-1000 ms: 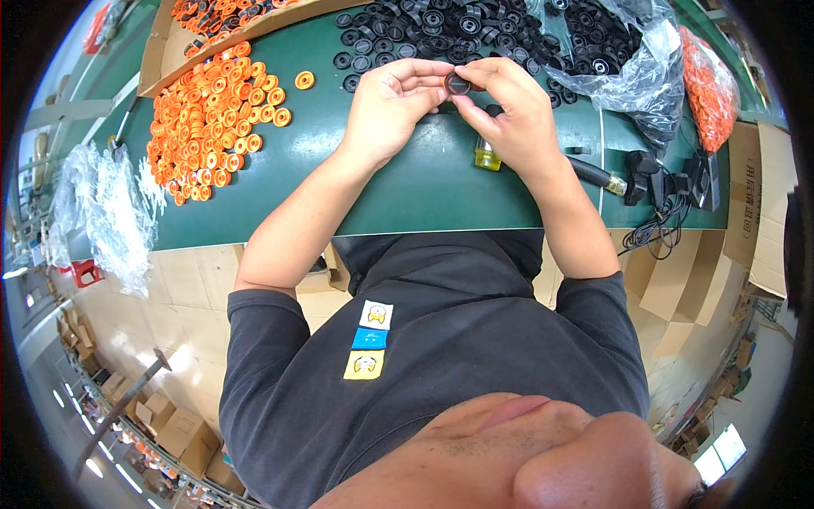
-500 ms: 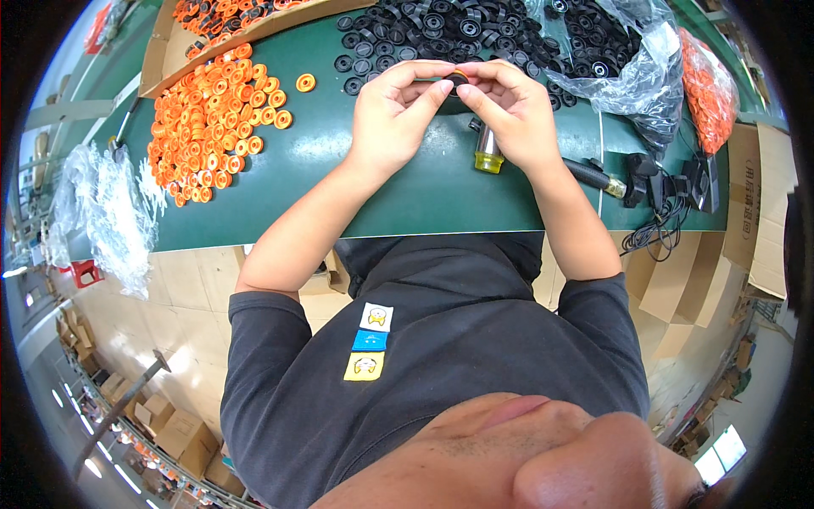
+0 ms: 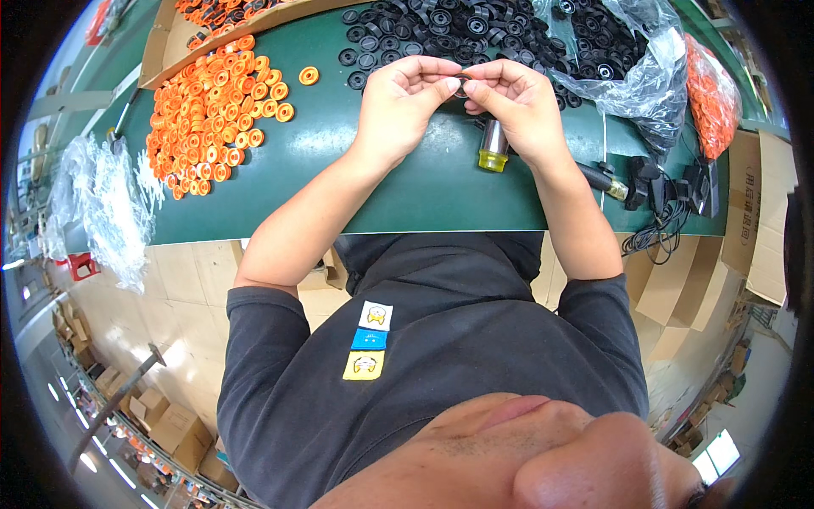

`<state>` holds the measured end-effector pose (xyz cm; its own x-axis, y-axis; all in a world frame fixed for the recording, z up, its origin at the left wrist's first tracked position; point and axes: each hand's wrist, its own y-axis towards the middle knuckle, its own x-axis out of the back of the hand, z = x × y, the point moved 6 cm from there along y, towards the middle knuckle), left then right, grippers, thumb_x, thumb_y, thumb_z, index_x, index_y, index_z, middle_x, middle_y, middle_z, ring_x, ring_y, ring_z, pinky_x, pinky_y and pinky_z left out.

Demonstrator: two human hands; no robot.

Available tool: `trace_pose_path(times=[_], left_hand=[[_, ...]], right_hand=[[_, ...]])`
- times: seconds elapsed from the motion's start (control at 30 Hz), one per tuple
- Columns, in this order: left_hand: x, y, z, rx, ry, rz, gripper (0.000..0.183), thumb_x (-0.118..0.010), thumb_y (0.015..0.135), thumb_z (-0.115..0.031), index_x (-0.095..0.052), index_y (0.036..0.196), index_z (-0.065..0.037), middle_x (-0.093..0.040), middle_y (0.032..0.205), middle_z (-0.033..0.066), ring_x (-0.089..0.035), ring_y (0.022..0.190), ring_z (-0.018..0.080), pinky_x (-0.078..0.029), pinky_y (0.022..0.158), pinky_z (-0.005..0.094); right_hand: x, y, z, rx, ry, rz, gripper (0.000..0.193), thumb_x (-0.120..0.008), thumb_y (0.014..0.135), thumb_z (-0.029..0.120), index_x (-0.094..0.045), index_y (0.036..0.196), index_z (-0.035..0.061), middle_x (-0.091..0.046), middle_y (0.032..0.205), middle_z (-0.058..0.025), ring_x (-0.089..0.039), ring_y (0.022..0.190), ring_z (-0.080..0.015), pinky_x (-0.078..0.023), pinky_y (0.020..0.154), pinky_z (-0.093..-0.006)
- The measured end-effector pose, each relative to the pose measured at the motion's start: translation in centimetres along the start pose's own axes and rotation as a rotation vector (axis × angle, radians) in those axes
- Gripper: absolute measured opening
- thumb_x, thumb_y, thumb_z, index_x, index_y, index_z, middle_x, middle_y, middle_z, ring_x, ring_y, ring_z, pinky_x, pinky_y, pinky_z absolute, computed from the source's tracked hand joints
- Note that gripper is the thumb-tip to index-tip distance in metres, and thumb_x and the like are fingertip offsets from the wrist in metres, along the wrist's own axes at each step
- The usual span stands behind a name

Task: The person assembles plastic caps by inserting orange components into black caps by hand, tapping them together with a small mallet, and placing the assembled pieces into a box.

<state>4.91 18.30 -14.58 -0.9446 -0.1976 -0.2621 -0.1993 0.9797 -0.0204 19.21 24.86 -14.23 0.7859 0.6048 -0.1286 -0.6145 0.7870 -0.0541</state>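
Between the fingertips of both hands is a small round black part, held up over the green table. My left hand pinches its left side and my right hand its right side; the fingers cover most of it. A heap of black round caps lies just beyond the hands. Off to the left spreads a pile of orange round pieces, with one orange piece apart from it. Beside my right wrist is a metal cylinder with a yellow-green end.
At the far left, a cardboard tray holds orange and black pieces. Clear plastic and a bag of orange pieces sit at the right, near a black cable. More clear plastic hangs at the left edge.
The part between my fingers showed an orange edge before and now looks black and ring-like. My hands have turned it slightly, staying in nearly the same place.
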Motion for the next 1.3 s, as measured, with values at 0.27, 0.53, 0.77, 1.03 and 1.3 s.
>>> trace_pose_path(times=[0.27,0.53,0.77,1.03,1.3], left_hand=[[-0.2,0.3,0.4,0.007,-0.028,-0.001,0.022,-0.069,0.092,-0.005,-0.066,0.112,0.004,-0.071,0.099,0.0083,-0.066,0.089,0.0123,-0.054,0.083,0.0264],[-0.1,0.3,0.4,0.061,-0.111,-0.012,0.022,-0.071,0.091,-0.006,-0.066,0.111,0.003,-0.072,0.096,0.0077,-0.067,0.086,0.0128,-0.054,0.082,0.0265],[-0.2,0.1,0.4,0.019,-0.068,-0.011,0.022,-0.072,0.092,-0.01,-0.067,0.11,0.002,-0.072,0.095,0.0069,-0.067,0.085,0.0126,-0.053,0.078,0.0254],[-0.1,0.2,0.3,0.02,-0.089,0.011,0.022,-0.071,0.093,-0.011,-0.068,0.111,0.001,-0.072,0.097,0.0072,-0.067,0.087,0.0125,-0.053,0.078,0.0252],[-0.7,-0.4,-0.9,-0.106,-0.215,0.047,0.028,-0.071,0.091,-0.003,-0.064,0.118,0.005,-0.071,0.112,0.0136,-0.068,0.103,0.0177,-0.053,0.097,0.0313]], right_hand=[[0.2,0.1,-0.2,-0.006,0.017,0.001,0.021,-0.071,0.092,0.006,-0.067,0.11,-0.0046,-0.072,0.093,-0.0103,-0.07,0.08,-0.0139,-0.059,0.074,-0.0274],[0.3,0.0,-0.1,-0.011,0.076,-0.026,0.022,-0.071,0.093,0.008,-0.067,0.11,-0.0047,-0.072,0.091,-0.0107,-0.069,0.076,-0.0146,-0.059,0.072,-0.0276],[0.0,-0.3,0.1,0.036,0.057,-0.01,0.022,-0.071,0.093,0.01,-0.066,0.11,-0.0047,-0.072,0.092,-0.0104,-0.07,0.075,-0.0148,-0.059,0.071,-0.0275],[0.1,-0.1,0.1,-0.003,0.139,-0.014,0.025,-0.069,0.094,0.009,-0.065,0.114,-0.0051,-0.072,0.097,-0.0113,-0.07,0.082,-0.0159,-0.06,0.077,-0.0285],[-0.2,-0.2,0.7,0.126,0.199,0.044,0.034,-0.07,0.091,0.0,-0.063,0.124,-0.0058,-0.071,0.107,-0.0125,-0.069,0.095,-0.0166,-0.058,0.09,-0.0306]])
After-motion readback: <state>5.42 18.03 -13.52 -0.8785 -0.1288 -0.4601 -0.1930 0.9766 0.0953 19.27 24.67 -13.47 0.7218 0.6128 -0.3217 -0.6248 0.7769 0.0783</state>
